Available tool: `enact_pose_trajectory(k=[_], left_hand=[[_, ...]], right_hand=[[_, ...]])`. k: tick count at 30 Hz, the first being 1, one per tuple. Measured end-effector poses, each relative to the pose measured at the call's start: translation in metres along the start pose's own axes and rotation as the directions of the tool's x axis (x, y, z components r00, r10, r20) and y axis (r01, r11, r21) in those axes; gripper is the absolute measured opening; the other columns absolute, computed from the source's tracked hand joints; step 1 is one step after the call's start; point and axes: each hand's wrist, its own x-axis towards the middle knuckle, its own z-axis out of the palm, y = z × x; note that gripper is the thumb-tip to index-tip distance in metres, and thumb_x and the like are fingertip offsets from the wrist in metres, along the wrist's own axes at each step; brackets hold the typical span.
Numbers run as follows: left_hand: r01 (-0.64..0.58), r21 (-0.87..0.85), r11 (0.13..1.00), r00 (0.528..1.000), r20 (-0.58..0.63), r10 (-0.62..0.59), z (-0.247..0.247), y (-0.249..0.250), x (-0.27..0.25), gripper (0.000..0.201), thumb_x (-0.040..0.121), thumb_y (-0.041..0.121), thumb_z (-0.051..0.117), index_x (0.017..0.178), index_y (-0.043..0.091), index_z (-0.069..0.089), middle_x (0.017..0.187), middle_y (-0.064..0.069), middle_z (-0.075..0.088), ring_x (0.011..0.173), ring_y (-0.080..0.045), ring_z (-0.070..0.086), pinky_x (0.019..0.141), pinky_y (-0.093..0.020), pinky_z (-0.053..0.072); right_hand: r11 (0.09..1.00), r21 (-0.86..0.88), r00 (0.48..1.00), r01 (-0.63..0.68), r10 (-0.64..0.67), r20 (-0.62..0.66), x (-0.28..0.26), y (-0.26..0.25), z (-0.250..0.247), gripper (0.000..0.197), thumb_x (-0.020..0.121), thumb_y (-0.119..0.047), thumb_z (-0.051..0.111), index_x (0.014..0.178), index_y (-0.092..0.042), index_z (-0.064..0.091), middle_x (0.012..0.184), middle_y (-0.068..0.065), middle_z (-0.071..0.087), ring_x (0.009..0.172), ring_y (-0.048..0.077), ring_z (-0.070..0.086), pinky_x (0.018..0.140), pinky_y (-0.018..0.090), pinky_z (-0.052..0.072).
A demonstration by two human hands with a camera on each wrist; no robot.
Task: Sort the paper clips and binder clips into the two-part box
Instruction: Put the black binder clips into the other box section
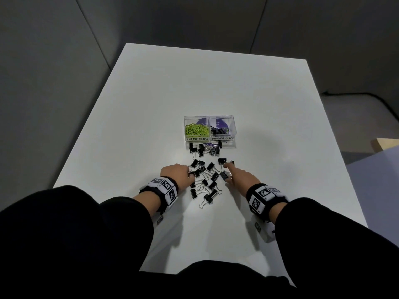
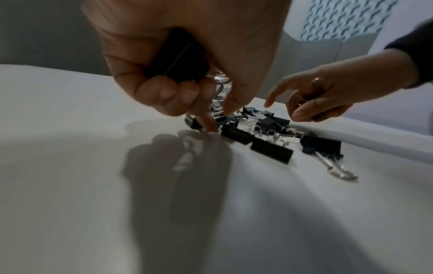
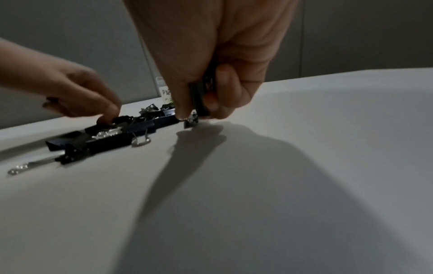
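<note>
A clear two-part box point(image 1: 209, 139) stands mid-table, labelled PAPER CLIPS and BINDER CLIPS. Green paper clips point(image 1: 197, 130) fill its left part; a few black binder clips point(image 1: 219, 131) lie in its right part. Several black binder clips point(image 1: 205, 175) are scattered in front of the box. My left hand point(image 1: 178, 172) is at the pile's left edge, its curled fingers holding black binder clips point(image 2: 178, 57) in the palm. My right hand point(image 1: 239, 176) is at the pile's right side, holding a binder clip point(image 3: 199, 96) in curled fingers, forefinger stretched toward a clip on the table.
The white table point(image 1: 216, 87) has broad bare surface around the box and pile. A second cluster of binder clips point(image 1: 204, 148) lies right against the box's front wall. Grey walls surround the table; a wooden block point(image 1: 384, 144) shows at the right edge.
</note>
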Motion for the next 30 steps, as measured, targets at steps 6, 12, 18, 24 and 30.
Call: enact_pose_trajectory(k=[6,12,18,24,30], left_hand=[[-0.063,-0.008,0.998,0.998,-0.017,0.063,-0.003,-0.003,0.009,0.043,0.09,0.047,0.049,0.115,0.012,0.043,0.104,-0.006,0.065,0.093,-0.026,0.063,0.069,-0.032,0.045],[-0.133,-0.011,0.991,0.99,0.052,0.133,-0.002,-0.005,0.019,0.036,0.096,0.041,0.039,0.114,0.01,0.045,0.105,-0.009,0.065,0.092,-0.028,0.062,0.075,-0.035,0.049],[-0.193,0.004,0.981,0.98,0.04,0.193,-0.022,-0.021,0.032,0.028,0.097,0.032,0.039,0.108,0.009,0.053,0.106,-0.01,0.063,0.093,-0.026,0.06,0.076,-0.034,0.048],[-0.299,-0.116,0.947,0.951,-0.123,0.285,-0.073,-0.007,0.059,0.027,0.098,0.029,0.041,0.111,0.01,0.055,0.103,-0.008,0.064,0.08,-0.019,0.056,0.072,-0.03,0.049],[-0.326,-0.04,0.945,0.935,-0.165,0.315,-0.108,0.031,0.108,0.026,0.095,0.024,0.044,0.116,0.011,0.053,0.112,-0.01,0.058,0.099,-0.028,0.058,0.076,-0.033,0.044]], right_hand=[[0.996,-0.081,1.0,0.026,-0.025,0.013,0.004,-0.004,-0.001,0.036,0.095,-0.023,0.047,0.128,-0.015,0.036,0.124,0.011,0.059,0.105,0.031,0.059,0.088,0.036,0.044],[0.992,-0.092,0.995,0.084,-0.077,0.069,0.007,-0.004,-0.017,0.035,0.097,-0.024,0.044,0.128,-0.012,0.036,0.117,0.016,0.061,0.092,0.029,0.059,0.079,0.034,0.044],[0.989,0.052,0.981,0.14,-0.131,-0.143,0.038,-0.018,-0.078,0.033,0.095,-0.012,0.047,0.128,-0.012,0.043,0.118,0.015,0.063,0.092,0.023,0.062,0.083,0.026,0.05],[0.995,0.018,0.979,0.103,-0.098,-0.177,0.099,-0.032,-0.115,0.025,0.096,-0.01,0.043,0.115,-0.003,0.058,0.118,0.018,0.062,0.099,0.026,0.06,0.087,0.029,0.047],[0.987,0.1,0.964,0.122,-0.094,-0.247,0.112,-0.022,-0.114,0.042,0.09,-0.024,0.056,0.129,-0.011,0.048,0.126,0.015,0.052,0.104,0.029,0.058,0.092,0.037,0.045]])
